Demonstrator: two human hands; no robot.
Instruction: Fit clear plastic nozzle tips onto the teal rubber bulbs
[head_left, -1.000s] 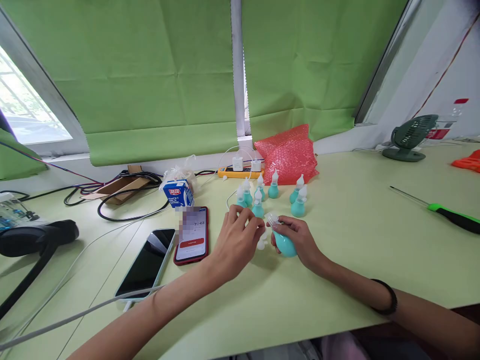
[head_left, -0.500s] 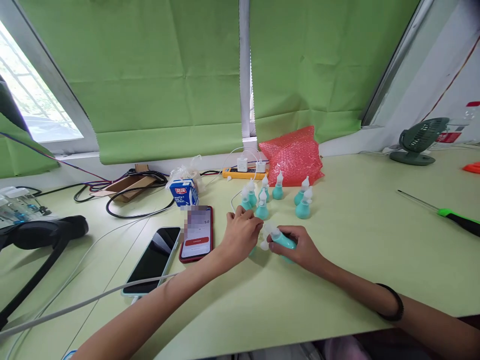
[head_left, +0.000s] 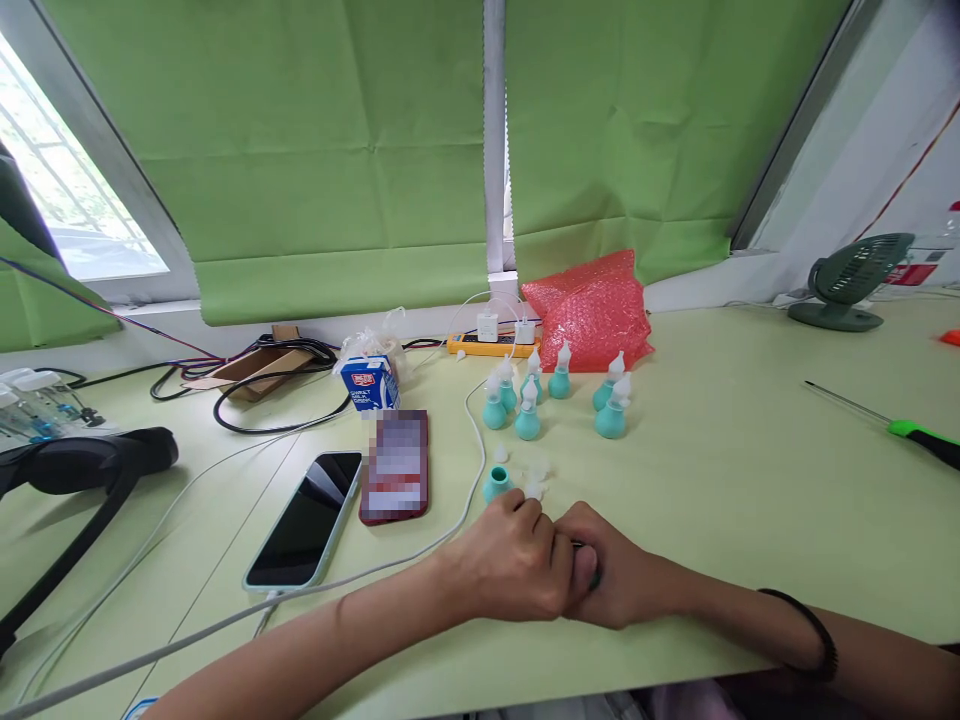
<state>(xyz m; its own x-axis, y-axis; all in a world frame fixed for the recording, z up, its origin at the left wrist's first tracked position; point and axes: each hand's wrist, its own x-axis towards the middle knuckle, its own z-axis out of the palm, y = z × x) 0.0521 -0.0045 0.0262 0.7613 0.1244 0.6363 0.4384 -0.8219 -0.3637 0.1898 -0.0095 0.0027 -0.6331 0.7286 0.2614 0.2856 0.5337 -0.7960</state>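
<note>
Both hands have drawn back toward the near table edge since half a second ago and come together; the left, then over the small parts, has uncovered them. Left hand [head_left: 517, 560]: fingers curled tightly, knuckles up, pressed against the right; cannot tell what its fingertips pinch. Right hand [head_left: 619, 570]: closed, fingers wrapped round a mostly hidden object [head_left: 595, 580], only a dark greenish sliver showing at the thumb. Earlier, this hand held a teal bulb with a clear top.

Just beyond the left knuckles, an open teal bulb [head_left: 497, 485] stands upright, mouth bare, its base partly behind the hand. Beside it to the right, loose clear pieces [head_left: 536, 477]; a small clear cap [head_left: 501, 454] lies just behind it. Farther back, seven capped bulbs [head_left: 527, 424] stand in a loose cluster, in front of a red bubble-wrap bag [head_left: 589, 315].

Left of the parts: a white cable [head_left: 480, 445], then a red-cased phone [head_left: 394, 465], screen blurred, and a dark-screened phone [head_left: 304, 525]. Well off to the right, a screwdriver [head_left: 900, 428].
</note>
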